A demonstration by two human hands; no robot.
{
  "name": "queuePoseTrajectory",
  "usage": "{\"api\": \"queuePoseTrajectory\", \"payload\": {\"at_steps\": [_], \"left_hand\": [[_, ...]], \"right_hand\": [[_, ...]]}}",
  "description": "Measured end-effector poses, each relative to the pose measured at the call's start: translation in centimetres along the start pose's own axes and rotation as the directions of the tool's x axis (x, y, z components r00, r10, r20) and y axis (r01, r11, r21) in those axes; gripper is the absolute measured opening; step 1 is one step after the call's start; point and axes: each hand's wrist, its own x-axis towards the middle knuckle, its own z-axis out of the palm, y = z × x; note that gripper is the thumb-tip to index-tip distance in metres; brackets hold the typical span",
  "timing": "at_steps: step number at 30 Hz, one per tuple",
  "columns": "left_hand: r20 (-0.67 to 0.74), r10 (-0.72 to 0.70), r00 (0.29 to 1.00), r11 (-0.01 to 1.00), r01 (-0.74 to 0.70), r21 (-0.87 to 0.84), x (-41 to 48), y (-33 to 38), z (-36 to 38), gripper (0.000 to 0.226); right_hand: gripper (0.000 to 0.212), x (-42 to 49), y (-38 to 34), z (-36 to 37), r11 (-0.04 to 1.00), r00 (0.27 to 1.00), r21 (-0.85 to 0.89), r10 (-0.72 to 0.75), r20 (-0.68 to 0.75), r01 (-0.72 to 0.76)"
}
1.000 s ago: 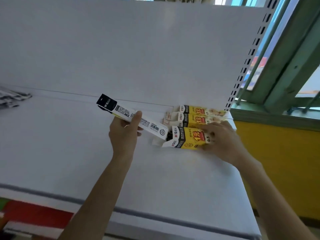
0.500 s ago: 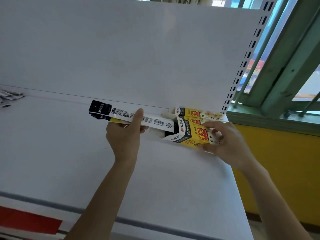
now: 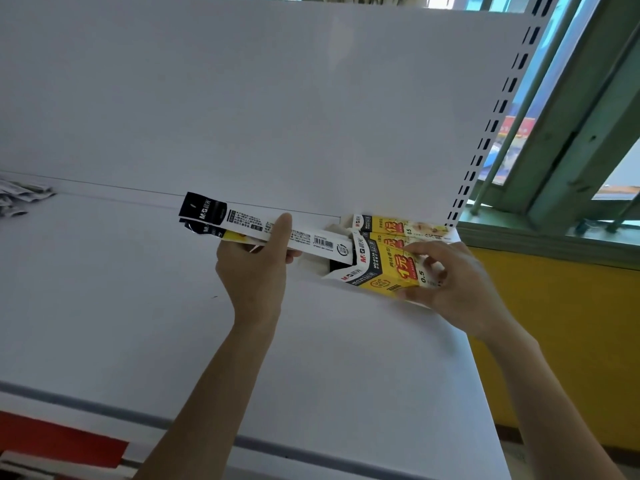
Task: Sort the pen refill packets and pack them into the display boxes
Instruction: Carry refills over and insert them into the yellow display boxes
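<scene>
Inside display box [image 3: 385, 271], refill packets [image 3: 244, 221] half-hidden

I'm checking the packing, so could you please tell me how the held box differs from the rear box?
The held box is gripped by the right hand and sits askew; the rear box lies straight against the back panel, untouched. The packets in the left hand reach the held box's open end; none reach the rear box. Both are yellow with matching print.
</scene>
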Motion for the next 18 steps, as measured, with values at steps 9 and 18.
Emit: {"api": "queuePoseTrajectory", "payload": {"at_steps": [9, 18], "left_hand": [[0.001, -0.035, 0.999, 0.998, 0.035, -0.057, -0.2, -0.2, 0.4, 0.015], [0.004, 0.081, 0.997, 0.985, -0.080, 0.153, -0.8, -0.8, 0.5, 0.022]], "right_hand": [[0.063, -0.4, -0.7, -0.1, 0.998, 1.000, -0.064, -0.006, -0.010, 0.005], [0.063, -0.8, -1.2, 0.7, 0.988, 0.998, -0.136, -0.067, 0.006, 0.068]]}}
